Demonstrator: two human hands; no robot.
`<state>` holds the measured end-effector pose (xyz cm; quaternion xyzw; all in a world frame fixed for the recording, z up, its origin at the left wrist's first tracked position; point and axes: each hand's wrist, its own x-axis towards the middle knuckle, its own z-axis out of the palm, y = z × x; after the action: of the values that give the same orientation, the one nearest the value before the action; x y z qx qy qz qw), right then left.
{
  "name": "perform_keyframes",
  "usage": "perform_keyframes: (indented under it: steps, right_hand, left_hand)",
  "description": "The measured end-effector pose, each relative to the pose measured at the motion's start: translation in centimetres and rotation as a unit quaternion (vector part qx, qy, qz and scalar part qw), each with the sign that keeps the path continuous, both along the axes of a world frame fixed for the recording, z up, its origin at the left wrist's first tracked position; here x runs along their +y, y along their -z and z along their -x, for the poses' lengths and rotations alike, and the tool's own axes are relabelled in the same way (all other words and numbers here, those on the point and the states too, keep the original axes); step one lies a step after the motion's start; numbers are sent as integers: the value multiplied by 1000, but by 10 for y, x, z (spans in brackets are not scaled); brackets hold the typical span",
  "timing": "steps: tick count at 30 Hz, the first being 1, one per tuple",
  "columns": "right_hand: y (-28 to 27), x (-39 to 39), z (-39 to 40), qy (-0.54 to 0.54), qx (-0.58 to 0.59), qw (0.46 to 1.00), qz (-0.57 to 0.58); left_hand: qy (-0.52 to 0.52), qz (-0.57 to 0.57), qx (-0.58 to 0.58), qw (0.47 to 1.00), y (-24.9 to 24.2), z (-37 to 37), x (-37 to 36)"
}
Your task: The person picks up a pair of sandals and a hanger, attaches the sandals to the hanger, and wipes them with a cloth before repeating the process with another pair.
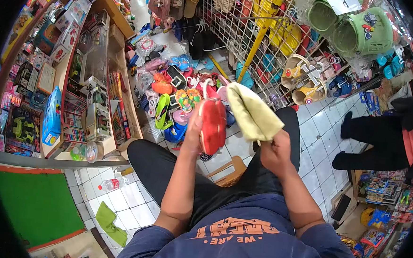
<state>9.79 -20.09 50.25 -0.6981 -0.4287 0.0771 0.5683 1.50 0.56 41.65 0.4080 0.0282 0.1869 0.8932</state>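
In the head view, my left hand [193, 136] is closed around a red child's sandal [212, 124], held upright with a pale strap at its top. My right hand [276, 151] grips the lower end of a pale yellow cloth [251, 110], which is bunched and raised just beside the sandal. A small gap shows between cloth and sandal. Beyond both hands, a pile of colourful children's sandals and slippers [183, 100] lies on the floor. The fingertips behind the sandal and the cloth are partly hidden.
A wire rack [268, 52] hung with footwear stands ahead, with green clogs [363, 37] at its upper right. Shelves of boxed toys [60, 49] line the left. A green cloth [111, 223] and a plastic bottle [111, 184] lie on the tiles. Another person's legs [373, 144] are at right.
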Motion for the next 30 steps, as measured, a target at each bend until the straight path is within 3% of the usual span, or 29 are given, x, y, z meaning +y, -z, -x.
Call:
perform_keyframes:
  steps: [2,3,4,6,7,8,10,12,14,15,16,18,21,22,25,27,30]
  right_hand:
    - [9,20,1,-24,-66,997,16]
    - [11,33,9,-43,-91,994,44]
    - [15,46,20,-62,-116,989,71]
    - [31,46,38,-54,-98,993,42]
    - [32,43,42,-115,-82,987,71]
    - [34,39,48,-175,-63,977,101]
    - [27,27,49,-173,-90,977,87]
    - [14,7,38,-237,188,940,156]
    - [12,-7,23,-106,136,971,167]
    - [7,-5,20,-68,93,988,99]
    - [0,-2,18,-71,94,988,102]
    - [-16,13,14,5,-34,999,-39]
    - [-23,40,5,-15,-117,993,-6]
    - [-12,47,7,-48,-38,998,12]
    - [6,59,10,-49,-63,996,37]
    - [9,60,11,-33,-8,998,44]
    - [-5,56,12,-14,56,992,111]
  left_hand:
    - [72,51,32,996,21,-2,-9]
    - [38,-29,9,999,28,-8,-19]
    - [-5,163,141,977,22,2,-35]
    - [-53,280,47,957,66,-1,-32]
    - [88,363,-153,915,56,6,-24]
    - [98,345,-73,931,46,-2,6]
    - [-71,306,62,948,19,0,-1]
    - [-56,259,63,962,3,5,9]
    - [-60,137,130,980,6,2,18]
    - [-63,109,87,988,4,-4,14]
    - [-65,44,98,992,-4,-1,4]
    - [-34,73,114,990,2,-3,-9]
    - [16,36,133,990,21,-1,-17]
    - [50,17,152,987,22,2,-19]
    - [-3,76,145,986,22,2,-28]
    - [-12,105,171,980,15,0,-27]
    - [16,-53,210,976,5,0,-24]
